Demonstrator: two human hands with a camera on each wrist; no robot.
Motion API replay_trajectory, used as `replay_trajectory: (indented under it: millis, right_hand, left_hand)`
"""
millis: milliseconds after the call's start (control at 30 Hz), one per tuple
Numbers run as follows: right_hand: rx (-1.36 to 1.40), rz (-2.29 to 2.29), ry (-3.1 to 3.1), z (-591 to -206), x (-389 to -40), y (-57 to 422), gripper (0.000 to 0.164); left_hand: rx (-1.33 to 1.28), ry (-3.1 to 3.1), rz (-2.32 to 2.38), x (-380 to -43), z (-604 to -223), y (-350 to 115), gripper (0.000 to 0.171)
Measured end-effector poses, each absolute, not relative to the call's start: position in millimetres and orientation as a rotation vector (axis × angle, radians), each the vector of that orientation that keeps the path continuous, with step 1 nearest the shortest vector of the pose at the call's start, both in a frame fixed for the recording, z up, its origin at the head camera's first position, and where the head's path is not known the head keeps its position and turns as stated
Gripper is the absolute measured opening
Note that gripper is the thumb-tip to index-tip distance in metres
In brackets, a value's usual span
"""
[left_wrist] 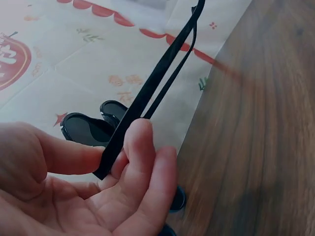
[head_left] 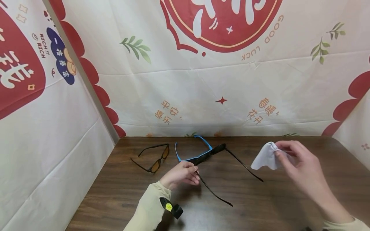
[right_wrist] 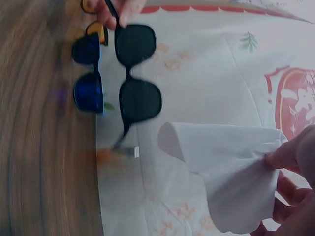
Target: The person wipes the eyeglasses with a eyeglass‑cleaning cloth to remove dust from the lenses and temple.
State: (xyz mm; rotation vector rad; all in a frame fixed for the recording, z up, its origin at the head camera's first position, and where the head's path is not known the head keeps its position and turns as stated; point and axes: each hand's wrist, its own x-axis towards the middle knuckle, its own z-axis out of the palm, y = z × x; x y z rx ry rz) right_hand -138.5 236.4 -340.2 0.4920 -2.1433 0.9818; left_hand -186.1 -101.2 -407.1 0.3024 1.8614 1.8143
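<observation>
My left hand (head_left: pixel 180 175) pinches a pair of black sunglasses (head_left: pixel 218 149) between thumb and fingers, near the hinge of one temple. Their dark lenses (right_wrist: pixel 140 98) face the right wrist camera, and both temples are unfolded, pointing back toward me. Off to the right, my right hand (head_left: pixel 306 168) pinches a pale grey cloth (head_left: pixel 266 157) by one part, so the rest hangs loose. The cloth is apart from the sunglasses. Behind the sunglasses lies a pair with a blue frame (head_left: pixel 177 153), partly hidden in the head view; its lenses (right_wrist: pixel 88 93) look dark blue.
Black-framed glasses with amber lenses (head_left: pixel 156 166) lie on the left of the brown wooden table (head_left: pixel 121 199), temples unfolded. A white printed cloth backdrop (head_left: pixel 202 86) stands along the table's far edge, with another printed panel (head_left: pixel 43 144) on the left.
</observation>
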Motion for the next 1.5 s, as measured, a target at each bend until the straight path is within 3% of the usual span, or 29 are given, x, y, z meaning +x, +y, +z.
replay_trajectory:
  millis: [567,1033,1500]
  right_hand:
    - [0.422,1.145,-2.328,-368,-142,269,0.024]
    - [0.517,1.245,-2.411,-399,-142,229,0.024]
    - [0.52,1.279,-2.497,-402,-159,212,0.016]
  left_hand:
    - [0.376,1.871,1.821,-187,-403,-124,0.022]
    - [0.342,1.878,1.823,-184,-401,-112,0.017]
    - [0.364,1.857,1.766,-178,-401,-99,0.02]
